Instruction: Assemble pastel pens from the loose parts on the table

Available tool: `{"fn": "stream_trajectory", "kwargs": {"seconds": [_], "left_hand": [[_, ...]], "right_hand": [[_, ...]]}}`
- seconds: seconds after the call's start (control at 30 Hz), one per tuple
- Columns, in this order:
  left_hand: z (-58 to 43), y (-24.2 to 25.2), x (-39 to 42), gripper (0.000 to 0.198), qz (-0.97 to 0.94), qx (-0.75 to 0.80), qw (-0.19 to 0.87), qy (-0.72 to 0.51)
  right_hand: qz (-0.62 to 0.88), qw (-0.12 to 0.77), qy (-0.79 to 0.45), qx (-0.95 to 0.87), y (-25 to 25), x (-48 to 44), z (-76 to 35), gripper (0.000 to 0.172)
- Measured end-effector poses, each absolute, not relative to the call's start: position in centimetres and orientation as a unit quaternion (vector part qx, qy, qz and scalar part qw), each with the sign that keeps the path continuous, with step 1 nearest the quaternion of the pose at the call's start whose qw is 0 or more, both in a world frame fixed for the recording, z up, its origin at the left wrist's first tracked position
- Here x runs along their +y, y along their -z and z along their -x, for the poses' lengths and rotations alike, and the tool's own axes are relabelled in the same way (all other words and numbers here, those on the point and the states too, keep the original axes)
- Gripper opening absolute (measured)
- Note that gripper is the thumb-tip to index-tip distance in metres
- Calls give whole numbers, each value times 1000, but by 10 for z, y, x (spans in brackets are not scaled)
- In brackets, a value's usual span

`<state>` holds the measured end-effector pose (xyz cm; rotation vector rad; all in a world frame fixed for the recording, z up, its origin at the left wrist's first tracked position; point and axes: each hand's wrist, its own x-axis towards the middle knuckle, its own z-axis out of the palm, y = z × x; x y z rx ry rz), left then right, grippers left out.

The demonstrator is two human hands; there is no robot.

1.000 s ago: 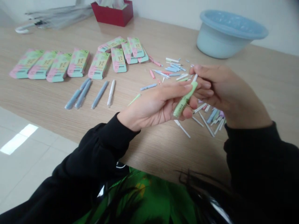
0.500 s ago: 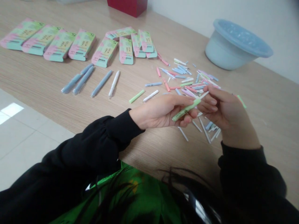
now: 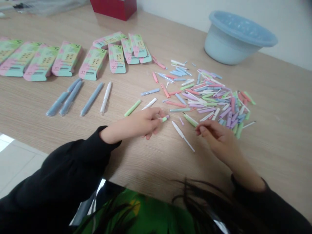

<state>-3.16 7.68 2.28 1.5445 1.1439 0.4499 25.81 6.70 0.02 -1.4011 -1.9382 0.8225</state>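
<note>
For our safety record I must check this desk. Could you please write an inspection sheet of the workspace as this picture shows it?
Surface: wooden table, bare grain near the edge, no spill seen.
Job's things: green pen, only its tip showing from the left hand; white pen part lying on the table between the hands.
Clutter: heap of coloured pen parts; three blue-grey pens and a white pen side by side; cartons in a row; blue basin; red box.
Hands: left hand closed on the green pen; right hand curled at the heap's edge, grip unclear.
Cables: nothing seen.
Surroundings: white wall; tiled floor.
</note>
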Motion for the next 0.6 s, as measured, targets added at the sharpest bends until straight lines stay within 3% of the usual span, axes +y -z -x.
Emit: {"fn": "stream_trajectory", "kwargs": {"seconds": [0.13,0.2,0.4,0.6], "left_hand": [[23,-20,72,37,-773,531,322,-129],[19,-25,68,39,-775,568,261,-94],[20,-39,70,39,-761,610,216,-48],[39,-33,59,44,-775,573,258,-71]], "right_hand": [[479,224,-171,-832,19,61,-253,12],[460,215,-149,-848,25,61,-252,13],[448,218,-135,-856,34,57,-246,14],[472,226,-141,-840,37,54,-243,18]]}}
